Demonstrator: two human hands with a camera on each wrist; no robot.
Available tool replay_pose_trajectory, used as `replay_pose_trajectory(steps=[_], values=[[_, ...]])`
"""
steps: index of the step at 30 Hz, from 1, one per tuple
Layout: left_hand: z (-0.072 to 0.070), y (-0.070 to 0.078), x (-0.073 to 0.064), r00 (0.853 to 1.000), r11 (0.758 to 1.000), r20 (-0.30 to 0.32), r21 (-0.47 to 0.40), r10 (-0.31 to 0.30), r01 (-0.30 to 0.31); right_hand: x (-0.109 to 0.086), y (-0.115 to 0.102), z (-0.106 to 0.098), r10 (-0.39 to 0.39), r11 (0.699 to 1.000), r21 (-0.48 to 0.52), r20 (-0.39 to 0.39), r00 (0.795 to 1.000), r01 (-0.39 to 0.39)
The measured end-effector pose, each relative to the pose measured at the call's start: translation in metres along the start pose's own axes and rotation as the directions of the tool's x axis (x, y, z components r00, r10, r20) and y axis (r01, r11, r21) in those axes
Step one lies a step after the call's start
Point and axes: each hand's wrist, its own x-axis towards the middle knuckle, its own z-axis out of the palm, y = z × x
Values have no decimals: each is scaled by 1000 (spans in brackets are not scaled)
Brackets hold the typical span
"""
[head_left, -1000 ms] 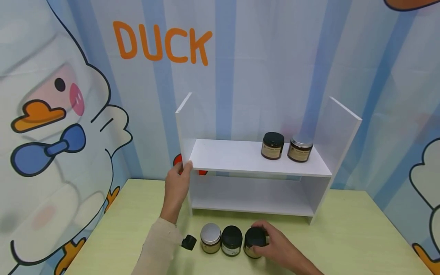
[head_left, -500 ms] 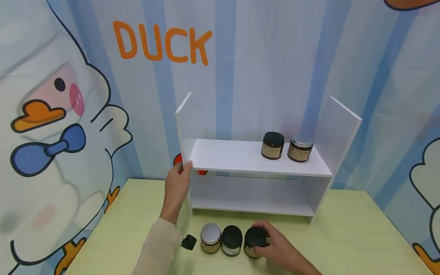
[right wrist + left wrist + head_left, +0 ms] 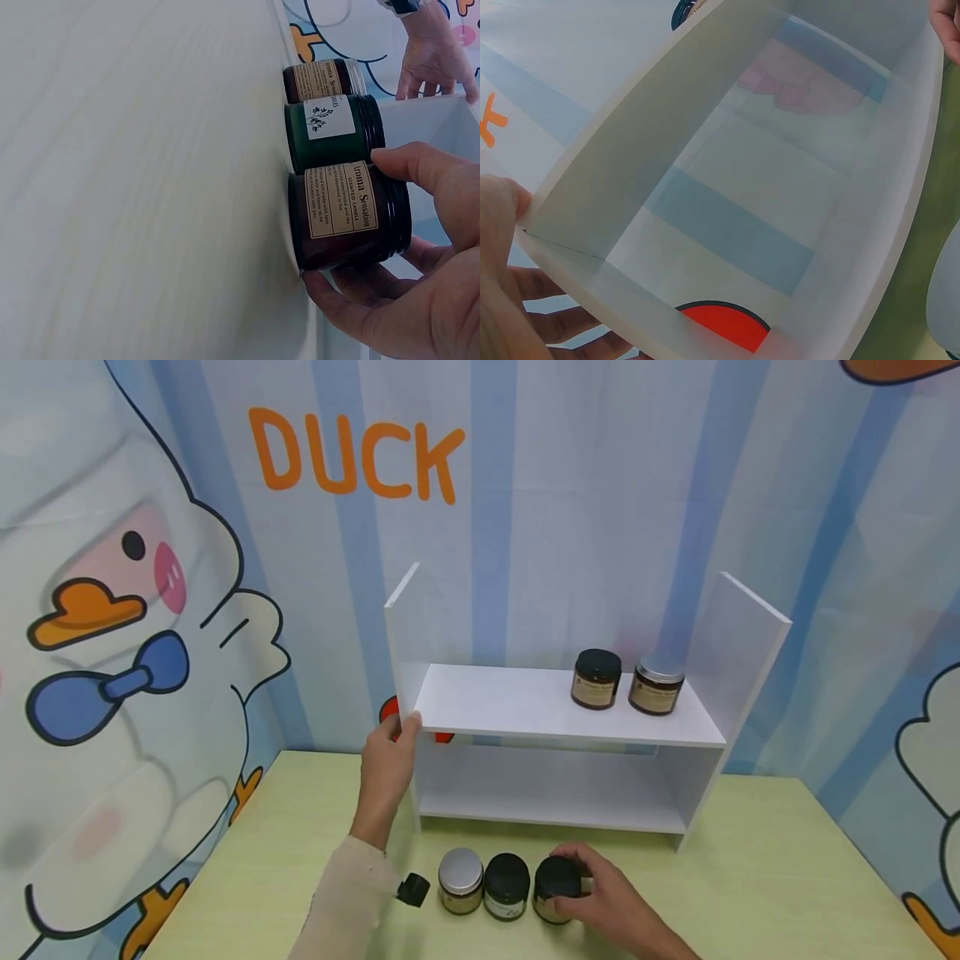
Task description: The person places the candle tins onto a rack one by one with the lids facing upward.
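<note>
My left hand (image 3: pixel 386 768) grips the left side panel of a white two-tier shelf (image 3: pixel 551 822); in the left wrist view its thumb lies at the front edge and its fingers (image 3: pixel 562 324) behind the panel. My right hand (image 3: pixel 611 902) holds a dark scented candle jar (image 3: pixel 341 214) with a black lid, thumb and fingers on opposite sides. That jar stands on the table at the right end of a row. Beside it come a green jar (image 3: pixel 322 135) with a black lid and a brown jar (image 3: pixel 315 81) with a silver lid.
On the upper shelf board stand a black-lidded candle jar (image 3: pixel 596 681) and a silver-lidded one (image 3: pixel 656 687), toward the right. The pale green table (image 3: pixel 765 868) backs onto a duck-printed curtain (image 3: pixel 592 510). A small black object (image 3: pixel 412 890) shows at the left sleeve.
</note>
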Motion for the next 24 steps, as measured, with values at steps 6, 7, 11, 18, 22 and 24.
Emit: replay_pose_trajectory(steps=[6, 7, 11, 18, 22, 24], values=[[0, 0, 0, 1000, 1000, -2, 5, -4, 4, 1, 0, 1, -4, 999, -49, -30, 1000, 2], [0, 0, 0, 1000, 1000, -2, 6, -4, 4, 1, 0, 1, -4, 998, -58, -36, 999, 2], [0, 0, 1, 1000, 1000, -2, 4, -9, 9, 1, -1, 1, -9, 996, -84, -54, 998, 5], [0, 1, 1, 1000, 1000, 1, 1, -7, 7, 1, 0, 1, -25, 994, -107, -61, 998, 19], [0, 1, 0, 1000, 1000, 2, 4, -8, 8, 0, -1, 1, -19, 994, -113, -73, 997, 11], [0, 1, 0, 1000, 1000, 2, 7, -10, 10, 0, -3, 1, -14, 993, -121, -84, 996, 4]])
